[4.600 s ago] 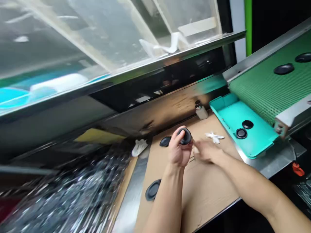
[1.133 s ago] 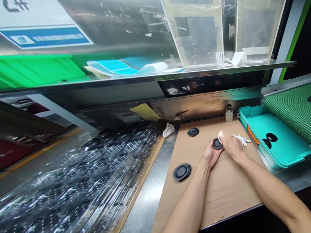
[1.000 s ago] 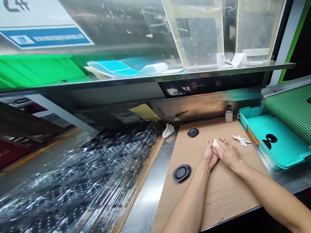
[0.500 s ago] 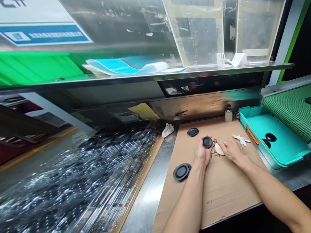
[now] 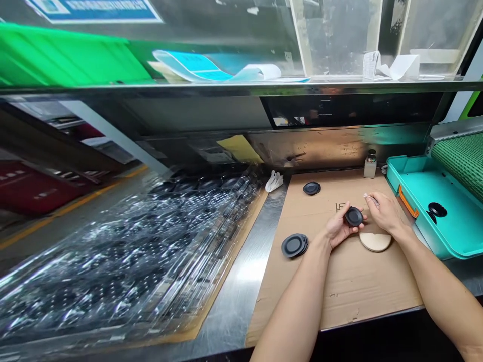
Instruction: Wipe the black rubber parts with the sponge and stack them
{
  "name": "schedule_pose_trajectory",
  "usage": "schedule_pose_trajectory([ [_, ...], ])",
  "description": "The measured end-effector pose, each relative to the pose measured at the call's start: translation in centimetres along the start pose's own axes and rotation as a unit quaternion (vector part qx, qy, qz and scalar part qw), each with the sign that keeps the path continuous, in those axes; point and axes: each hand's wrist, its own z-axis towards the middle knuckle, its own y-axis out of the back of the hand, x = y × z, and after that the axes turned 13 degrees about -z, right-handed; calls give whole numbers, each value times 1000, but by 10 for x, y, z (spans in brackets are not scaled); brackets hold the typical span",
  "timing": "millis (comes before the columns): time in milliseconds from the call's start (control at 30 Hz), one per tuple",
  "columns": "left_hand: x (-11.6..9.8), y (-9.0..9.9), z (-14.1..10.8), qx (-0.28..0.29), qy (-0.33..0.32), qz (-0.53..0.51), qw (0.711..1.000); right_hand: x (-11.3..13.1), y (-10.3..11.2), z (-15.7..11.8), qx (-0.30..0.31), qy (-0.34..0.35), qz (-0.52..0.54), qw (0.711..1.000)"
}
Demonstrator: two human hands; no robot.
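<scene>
My left hand (image 5: 337, 226) is closed around a round black plastic part (image 5: 353, 216), its face turned up. Just to the right, my right hand (image 5: 385, 213) pinches a small white cloth (image 5: 372, 199), of which only a bit shows past the fingers. Below that hand a round beige pad (image 5: 375, 241) lies on the cardboard sheet (image 5: 358, 291). More black round parts rest on the cardboard: a stack (image 5: 295, 245) left of my left forearm and another piece (image 5: 311, 188) farther back.
Clear plastic trays (image 5: 151, 246) with dark parts fill the left side. A crumpled white cloth (image 5: 274, 181) lies beside the cardboard. At the back stands a small bottle (image 5: 370, 165). A teal bin (image 5: 453, 221) holds black parts, near a green conveyor (image 5: 462, 156). A metal shelf (image 5: 234, 89) runs above.
My right hand has let go of the beige pad, which now lies on the cardboard, and has taken hold of the white cloth. My left hand still holds the black part. The view has shifted.
</scene>
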Motion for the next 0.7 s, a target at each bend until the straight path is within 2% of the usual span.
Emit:
schedule_pose_trajectory([
  [67, 1, -3, 1, -9, -10, 5, 1000, 11, 2, -2, 3, 22, 35, 999],
  [167, 3, -7, 3, -68, -49, 21, 996, 21, 1, -8, 21, 61, 40, 997],
  [300, 12, -12, 6, -155, -103, 84, 979, 27, -6, -14, 50, 84, -22, 995],
  [400, 18, -15, 4, -203, -114, 183, 955, 29, -7, -16, 75, 87, -70, 991],
  [500, 19, -16, 1, -219, -118, 255, 934, 29, -5, -16, 93, 87, -111, 986],
  [600, 19, -14, 1, -214, -124, 293, 924, 29, -2, -15, 111, 74, -141, 981],
  [700, 19, -13, 4, -228, -115, 329, 909, 27, -3, -14, 111, 91, -147, 979],
])
